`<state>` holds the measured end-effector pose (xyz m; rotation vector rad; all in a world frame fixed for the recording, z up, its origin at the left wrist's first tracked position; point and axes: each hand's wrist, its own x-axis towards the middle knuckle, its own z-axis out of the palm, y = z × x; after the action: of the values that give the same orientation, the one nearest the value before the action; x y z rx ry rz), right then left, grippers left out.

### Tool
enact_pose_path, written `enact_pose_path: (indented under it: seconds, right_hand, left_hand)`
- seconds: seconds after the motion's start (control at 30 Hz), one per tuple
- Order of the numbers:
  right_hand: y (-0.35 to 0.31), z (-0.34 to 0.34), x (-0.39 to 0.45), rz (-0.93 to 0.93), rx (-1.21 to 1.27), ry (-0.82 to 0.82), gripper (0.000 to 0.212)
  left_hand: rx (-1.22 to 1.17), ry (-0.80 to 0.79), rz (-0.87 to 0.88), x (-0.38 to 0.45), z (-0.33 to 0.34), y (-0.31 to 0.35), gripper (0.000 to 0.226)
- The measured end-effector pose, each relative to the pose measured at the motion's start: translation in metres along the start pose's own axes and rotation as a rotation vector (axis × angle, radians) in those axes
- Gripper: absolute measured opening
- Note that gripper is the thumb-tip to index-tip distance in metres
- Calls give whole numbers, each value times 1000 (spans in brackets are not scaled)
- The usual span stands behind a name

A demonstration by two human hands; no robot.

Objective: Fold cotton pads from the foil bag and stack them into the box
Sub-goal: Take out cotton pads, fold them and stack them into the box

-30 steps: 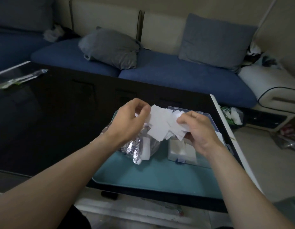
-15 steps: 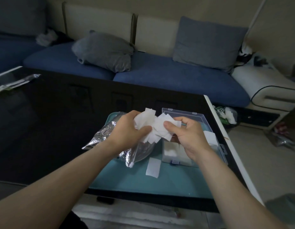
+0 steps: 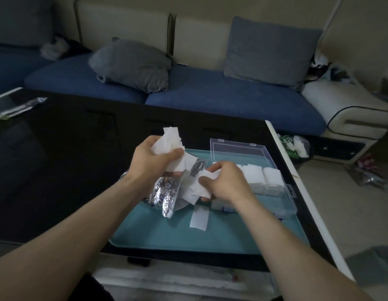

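Note:
My left hand [image 3: 150, 160] grips a loose bunch of white cotton pads [image 3: 170, 141] above the crumpled silver foil bag [image 3: 165, 193]. My right hand [image 3: 226, 181] is closed on other white pads [image 3: 196, 187] just right of the bag. One flat pad [image 3: 199, 218] lies alone on the teal tray [image 3: 210, 240]. The clear plastic box [image 3: 273, 192] stands open on the tray's right side, with folded white pads [image 3: 262, 175] stacked inside and its lid [image 3: 238, 148] tipped back.
The tray sits on a black glossy table [image 3: 58, 161] with a white right edge [image 3: 297, 181]. A clear wrapper [image 3: 17, 107] lies at the table's far left. Behind is a blue sofa [image 3: 210, 94] with grey cushions. Bags lie on the floor at the right.
My hands have drawn apart, splitting the pads: the left rose with its bunch, the right dropped towards the box. One pad fell onto the tray about half a second ago.

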<state>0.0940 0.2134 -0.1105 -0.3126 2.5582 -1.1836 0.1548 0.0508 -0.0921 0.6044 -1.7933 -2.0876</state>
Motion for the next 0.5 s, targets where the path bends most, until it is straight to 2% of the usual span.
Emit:
enact_pose_path:
  seconds: [0.07,0.17,0.2,0.27,0.33,0.43,0.5]
  right_hand:
    - [-5,8,-1,-61,-122,-21,34]
    - [-9,10,-3,-67,-160,-247,32]
    - [-9,8,-5,-84,-221,-278,33]
    - [-10,0,-6,-133,-353,-217,37]
    - [-12,-9,-6,-172,-395,-60,33]
    - [-13,-18,-6,-242,-221,154,24]
    - [-16,-20,-8,-297,-43,142,23]
  left_hand:
    - [-34,-2,-38,-1,1,-2,32]
    - [-42,-1,-88,1,-1,-6,43]
    - [-42,-8,-102,1,-3,-6,44]
    - [-33,-32,-118,3,-6,-8,40]
    - [-2,-56,-119,3,-8,-8,37]
    - [49,-97,-116,0,-6,-8,39]
    - [80,-152,-96,-4,-3,-8,38]
